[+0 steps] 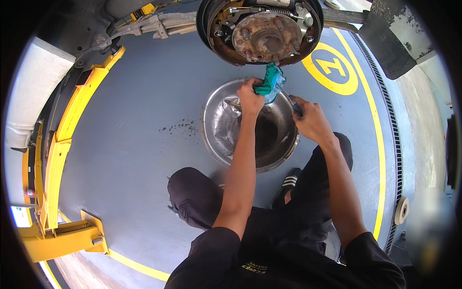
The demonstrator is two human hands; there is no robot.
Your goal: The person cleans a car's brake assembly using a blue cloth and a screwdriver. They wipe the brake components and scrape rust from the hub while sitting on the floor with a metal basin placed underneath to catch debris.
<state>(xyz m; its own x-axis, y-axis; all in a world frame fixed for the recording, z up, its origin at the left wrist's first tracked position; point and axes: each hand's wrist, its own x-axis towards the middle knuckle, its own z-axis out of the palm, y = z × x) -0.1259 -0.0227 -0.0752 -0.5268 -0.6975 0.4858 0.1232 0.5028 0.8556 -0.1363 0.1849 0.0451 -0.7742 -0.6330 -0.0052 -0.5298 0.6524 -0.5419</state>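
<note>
A teal cloth [273, 83] is gripped in my left hand [251, 98], its upper end reaching the lower rim of a drum brake assembly [269, 38]. The assembly has a rusty hub with studs, and its shoes and springs are exposed. My right hand [312, 120] is closed around a tool with a dark handle [298, 110]; the working end points up towards the cloth, and its kind cannot be made out. Below both hands a round metal basin [214, 144] stands on the floor. Dark liquid or shadow shows inside it, along with a thin light-coloured handle [233, 103].
A yellow lift arm [72, 130] and its base [67, 243] stand to the left. Wet spots [180, 126] mark the grey floor [130, 159] beside the basin. On the right run a yellow line [380, 144] and a drain grate [392, 120]. My knees flank the basin's near side.
</note>
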